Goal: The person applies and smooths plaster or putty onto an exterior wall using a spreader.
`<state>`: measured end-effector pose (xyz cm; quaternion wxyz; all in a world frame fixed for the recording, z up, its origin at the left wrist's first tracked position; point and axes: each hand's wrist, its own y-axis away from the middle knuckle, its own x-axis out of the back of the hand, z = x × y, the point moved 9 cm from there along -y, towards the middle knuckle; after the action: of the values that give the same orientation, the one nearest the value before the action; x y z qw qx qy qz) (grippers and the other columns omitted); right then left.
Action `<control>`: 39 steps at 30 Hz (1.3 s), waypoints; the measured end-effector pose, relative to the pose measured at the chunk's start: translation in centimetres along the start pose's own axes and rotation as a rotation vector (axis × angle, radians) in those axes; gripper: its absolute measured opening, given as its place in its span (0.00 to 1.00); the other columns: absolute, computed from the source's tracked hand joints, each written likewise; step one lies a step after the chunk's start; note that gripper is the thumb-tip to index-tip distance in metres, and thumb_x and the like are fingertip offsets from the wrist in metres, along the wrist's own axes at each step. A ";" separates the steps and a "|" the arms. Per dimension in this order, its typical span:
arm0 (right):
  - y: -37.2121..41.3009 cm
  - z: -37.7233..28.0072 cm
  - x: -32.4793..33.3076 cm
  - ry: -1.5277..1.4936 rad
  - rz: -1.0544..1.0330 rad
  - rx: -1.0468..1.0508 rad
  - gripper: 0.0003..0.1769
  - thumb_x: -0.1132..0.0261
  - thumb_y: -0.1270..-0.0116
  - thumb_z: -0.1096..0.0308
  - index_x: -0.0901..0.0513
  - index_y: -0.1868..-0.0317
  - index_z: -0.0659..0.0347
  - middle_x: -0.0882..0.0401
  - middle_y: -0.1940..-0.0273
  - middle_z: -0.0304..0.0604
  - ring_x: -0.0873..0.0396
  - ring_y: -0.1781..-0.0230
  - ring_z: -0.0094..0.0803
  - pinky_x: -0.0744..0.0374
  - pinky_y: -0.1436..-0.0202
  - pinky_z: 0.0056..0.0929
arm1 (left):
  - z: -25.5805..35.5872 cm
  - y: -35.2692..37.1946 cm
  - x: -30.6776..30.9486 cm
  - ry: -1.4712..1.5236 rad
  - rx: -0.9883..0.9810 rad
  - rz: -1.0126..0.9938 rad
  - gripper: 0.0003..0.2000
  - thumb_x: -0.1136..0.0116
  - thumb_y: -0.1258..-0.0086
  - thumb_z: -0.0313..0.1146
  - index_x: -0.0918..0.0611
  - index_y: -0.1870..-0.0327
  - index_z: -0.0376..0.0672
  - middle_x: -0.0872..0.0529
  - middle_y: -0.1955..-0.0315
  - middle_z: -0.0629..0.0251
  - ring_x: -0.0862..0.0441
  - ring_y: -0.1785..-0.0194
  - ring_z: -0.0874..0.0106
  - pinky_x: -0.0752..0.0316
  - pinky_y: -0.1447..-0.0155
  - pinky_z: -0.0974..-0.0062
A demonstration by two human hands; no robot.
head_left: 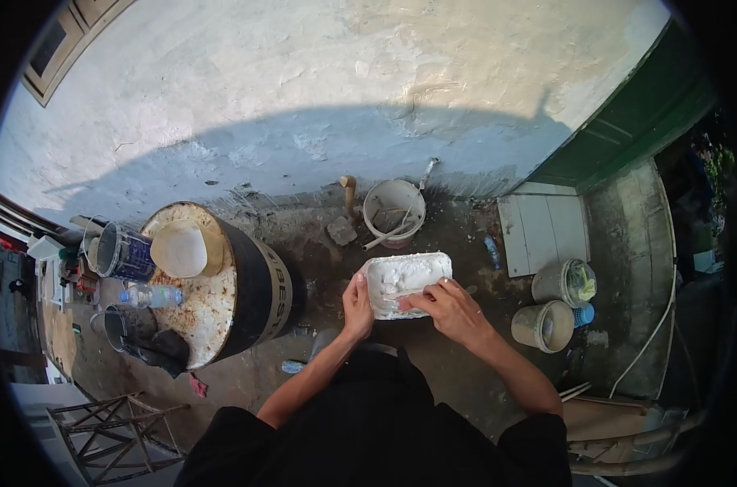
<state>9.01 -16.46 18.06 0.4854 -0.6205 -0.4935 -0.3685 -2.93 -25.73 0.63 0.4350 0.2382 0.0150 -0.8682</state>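
Paste tray (405, 280) held crosswise above the floor (311, 235)
Its long axis ran left to right, level between both hands: the left hand (357, 307) clasped the left end, and the right hand (453, 308) curled over the near right corner (holding a tool or not, I couldn't tell).

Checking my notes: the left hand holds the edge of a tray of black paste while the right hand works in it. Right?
Head view shows white paste, not black; left hand holds the tray by its edge, right hand works in it.
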 end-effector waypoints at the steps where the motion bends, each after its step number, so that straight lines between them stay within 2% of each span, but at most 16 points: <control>1: -0.1 0.5 0.5 0.018 0.009 -0.022 0.16 0.39 0.39 0.74 0.18 0.51 0.47 0.23 0.66 0.38 0.22 0.62 0.36 0.20 0.55 0.35 | -0.1 -0.2 -0.5 -0.013 -0.003 -0.013 0.23 0.60 0.15 0.44 0.26 0.35 0.33 0.18 0.45 0.62 0.22 0.44 0.75 0.26 0.39 0.75; 3: -0.3 1.5 1.5 0.053 0.029 -0.075 0.19 0.40 0.37 0.74 0.18 0.48 0.44 0.22 0.66 0.40 0.22 0.62 0.37 0.20 0.53 0.36 | 0.0 -0.7 -1.5 -0.043 -0.005 -0.046 0.23 0.60 0.15 0.44 0.26 0.35 0.33 0.17 0.46 0.62 0.22 0.44 0.76 0.26 0.39 0.75; 6: -0.8 2.4 0.9 0.151 0.017 -0.101 0.21 0.41 0.37 0.75 0.16 0.47 0.42 0.21 0.65 0.39 0.22 0.62 0.37 0.20 0.53 0.36 | -0.7 -0.8 -3.0 -0.017 0.013 -0.061 0.23 0.60 0.15 0.44 0.25 0.35 0.33 0.17 0.46 0.62 0.22 0.45 0.76 0.26 0.40 0.75; 9: 0.2 3.0 -1.2 0.097 -0.094 -0.089 0.20 0.41 0.37 0.75 0.16 0.48 0.41 0.22 0.66 0.39 0.21 0.61 0.37 0.20 0.53 0.35 | -1.5 -2.1 -3.4 -0.018 0.044 -0.050 0.23 0.61 0.15 0.44 0.25 0.36 0.34 0.17 0.47 0.62 0.21 0.46 0.76 0.26 0.40 0.75; 15: 0.6 5.8 2.4 0.070 0.029 -0.141 0.17 0.40 0.37 0.71 0.16 0.51 0.40 0.22 0.68 0.38 0.21 0.64 0.35 0.20 0.55 0.34 | -2.1 -4.9 -5.5 -0.036 0.038 -0.095 0.22 0.61 0.15 0.44 0.23 0.38 0.34 0.17 0.48 0.63 0.21 0.47 0.77 0.26 0.41 0.76; 18: 0.1 6.2 1.5 0.094 -0.025 -0.114 0.17 0.38 0.41 0.76 0.16 0.54 0.45 0.25 0.68 0.37 0.24 0.65 0.34 0.21 0.56 0.35 | -2.4 -6.3 -6.7 -0.011 0.076 -0.095 0.22 0.61 0.15 0.44 0.23 0.39 0.34 0.17 0.49 0.64 0.21 0.48 0.77 0.25 0.42 0.76; 22: -1.4 9.2 0.5 0.207 0.052 -0.118 0.16 0.37 0.42 0.76 0.16 0.54 0.47 0.24 0.68 0.38 0.23 0.66 0.35 0.21 0.57 0.34 | -4.4 -9.6 -8.3 0.054 0.123 -0.127 0.22 0.62 0.15 0.43 0.23 0.39 0.33 0.17 0.50 0.64 0.21 0.49 0.77 0.25 0.42 0.76; 24: -2.3 11.4 1.0 0.199 0.108 -0.162 0.16 0.37 0.42 0.77 0.16 0.55 0.50 0.24 0.68 0.38 0.23 0.66 0.36 0.21 0.57 0.35 | -3.2 -11.7 -9.8 -0.007 0.062 -0.153 0.22 0.62 0.15 0.43 0.24 0.39 0.33 0.17 0.49 0.63 0.22 0.47 0.77 0.26 0.41 0.75; 27: -4.1 15.1 2.7 0.186 0.101 -0.199 0.16 0.39 0.39 0.74 0.15 0.53 0.45 0.22 0.68 0.38 0.22 0.66 0.37 0.21 0.59 0.32 | -1.9 -14.8 -11.7 -0.002 0.011 -0.168 0.22 0.63 0.15 0.43 0.24 0.38 0.33 0.17 0.49 0.63 0.22 0.46 0.76 0.26 0.40 0.75; 31: -6.2 17.6 7.0 0.122 0.155 -0.226 0.18 0.39 0.39 0.75 0.14 0.52 0.42 0.23 0.69 0.37 0.23 0.66 0.36 0.21 0.57 0.35 | -0.8 -18.6 -13.6 0.014 -0.003 -0.155 0.22 0.63 0.15 0.43 0.25 0.37 0.33 0.17 0.48 0.62 0.22 0.45 0.75 0.27 0.39 0.75; 34: -7.5 18.6 6.9 0.127 0.086 -0.160 0.18 0.38 0.39 0.74 0.14 0.53 0.42 0.24 0.70 0.37 0.23 0.66 0.36 0.21 0.56 0.35 | -1.0 -21.0 -14.7 0.013 0.006 -0.180 0.23 0.62 0.15 0.44 0.25 0.37 0.33 0.18 0.47 0.62 0.22 0.44 0.75 0.27 0.39 0.75; 35: -8.0 18.8 6.1 0.073 0.047 -0.119 0.15 0.38 0.39 0.73 0.15 0.54 0.44 0.25 0.71 0.37 0.23 0.66 0.36 0.21 0.56 0.35 | -1.0 -21.7 -15.2 0.017 0.011 -0.185 0.23 0.62 0.15 0.44 0.25 0.36 0.33 0.18 0.47 0.61 0.22 0.44 0.75 0.27 0.39 0.75; 38: -9.3 20.9 4.8 0.165 -0.023 -0.169 0.16 0.35 0.43 0.75 0.16 0.54 0.52 0.21 0.65 0.39 0.21 0.61 0.36 0.21 0.56 0.36 | -0.9 -23.3 -16.1 0.061 0.026 -0.183 0.23 0.62 0.15 0.43 0.25 0.36 0.33 0.18 0.46 0.61 0.22 0.44 0.75 0.27 0.38 0.75; 39: -9.6 21.8 4.8 0.170 0.013 -0.179 0.16 0.35 0.44 0.75 0.16 0.54 0.52 0.21 0.66 0.40 0.21 0.61 0.37 0.21 0.55 0.36 | -0.8 -23.9 -16.4 0.084 0.026 -0.181 0.23 0.62 0.15 0.43 0.25 0.36 0.33 0.18 0.46 0.61 0.22 0.44 0.75 0.27 0.38 0.75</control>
<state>0.37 6.21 19.20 0.4705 -0.6309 -0.4118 -0.4593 -12.48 1.55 2.63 0.3504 0.2778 0.0433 -0.8934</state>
